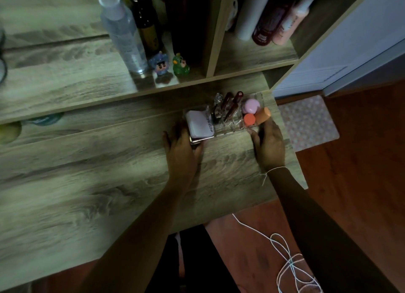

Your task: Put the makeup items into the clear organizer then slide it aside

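The clear organizer [228, 126] sits on the wooden desk [109, 183], toward its far right corner, just below the shelf edge. It is already loaded: a white compact [200, 123] lies in the left section, dark red lipstick tubes [232, 105] stand tilted in the middle slots, and a pink sponge [252, 105], an orange sponge [263, 115] and a coral round one [249, 120] crowd the right section. The left hand [182, 145] lies flat with fingers spread, pressed against the organizer's near left corner. The right hand [268, 143] cups the near right end, fingers loosely curled against the wall beside the orange sponge; neither hand closes around anything. On the shelf above stand a clear spray bottle [122, 31] and two small figurines [169, 64].
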The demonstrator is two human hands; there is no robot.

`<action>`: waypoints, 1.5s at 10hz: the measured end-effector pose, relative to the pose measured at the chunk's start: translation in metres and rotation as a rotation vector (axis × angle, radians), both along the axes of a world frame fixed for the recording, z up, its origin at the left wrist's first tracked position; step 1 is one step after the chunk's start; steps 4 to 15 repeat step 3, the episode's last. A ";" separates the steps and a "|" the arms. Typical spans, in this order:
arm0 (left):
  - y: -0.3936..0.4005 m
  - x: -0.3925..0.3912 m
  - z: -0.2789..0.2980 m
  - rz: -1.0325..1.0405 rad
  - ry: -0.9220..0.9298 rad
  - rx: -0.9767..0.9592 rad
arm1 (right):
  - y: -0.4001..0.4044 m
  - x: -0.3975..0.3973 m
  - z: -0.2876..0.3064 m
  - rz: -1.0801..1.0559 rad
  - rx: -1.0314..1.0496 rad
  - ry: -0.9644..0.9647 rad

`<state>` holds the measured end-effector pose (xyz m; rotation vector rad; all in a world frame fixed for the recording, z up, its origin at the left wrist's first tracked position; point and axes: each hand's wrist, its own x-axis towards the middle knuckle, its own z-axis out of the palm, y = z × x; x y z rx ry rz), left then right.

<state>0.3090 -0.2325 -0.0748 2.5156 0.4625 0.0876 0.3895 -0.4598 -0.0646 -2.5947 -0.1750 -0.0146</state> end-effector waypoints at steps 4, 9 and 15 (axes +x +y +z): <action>0.001 -0.040 0.006 -0.050 0.004 0.029 | 0.032 -0.064 -0.004 -0.191 -0.089 0.041; 0.001 -0.040 0.006 -0.050 0.004 0.029 | 0.032 -0.064 -0.004 -0.191 -0.089 0.041; 0.001 -0.040 0.006 -0.050 0.004 0.029 | 0.032 -0.064 -0.004 -0.191 -0.089 0.041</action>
